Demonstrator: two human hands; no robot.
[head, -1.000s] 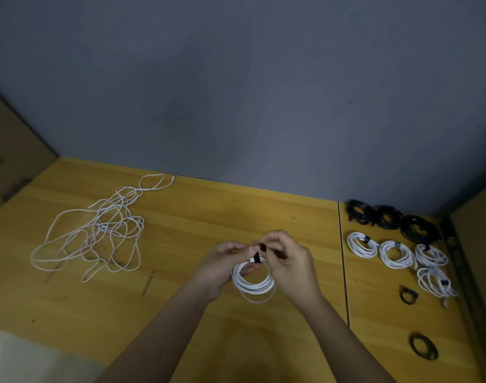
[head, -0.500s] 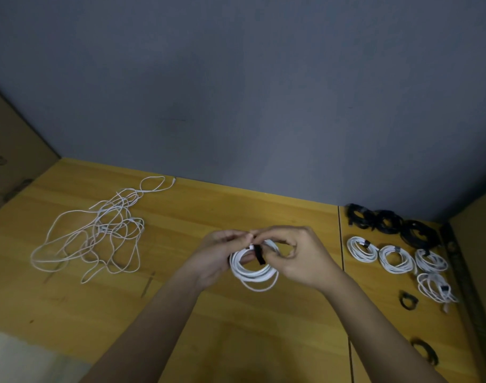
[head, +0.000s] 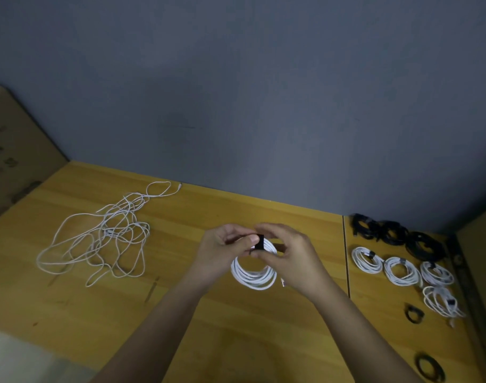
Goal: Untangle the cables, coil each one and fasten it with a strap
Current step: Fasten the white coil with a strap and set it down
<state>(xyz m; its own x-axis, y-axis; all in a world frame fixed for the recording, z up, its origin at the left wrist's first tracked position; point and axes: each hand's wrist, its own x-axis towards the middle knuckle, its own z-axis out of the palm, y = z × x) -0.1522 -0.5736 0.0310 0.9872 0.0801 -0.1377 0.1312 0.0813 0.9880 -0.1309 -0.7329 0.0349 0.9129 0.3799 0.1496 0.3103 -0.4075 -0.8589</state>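
1. We are working at a wooden table (head: 181,313) set against a grey wall (head: 264,92).
2. Our left hand (head: 222,252) is pinching the top of the coiled white cable (head: 253,277), which is hanging just above the table's middle.
3. Our right hand (head: 294,258) is pinching the black strap (head: 259,241) wrapped round that coil.
4. A tangled white cable (head: 106,236) is lying at the far left.

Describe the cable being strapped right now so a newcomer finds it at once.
On the wooden table, look mid-front between the left hand and right hand. They hold a coiled white cable, its black strap pinched on top. Other coils lie untouched.
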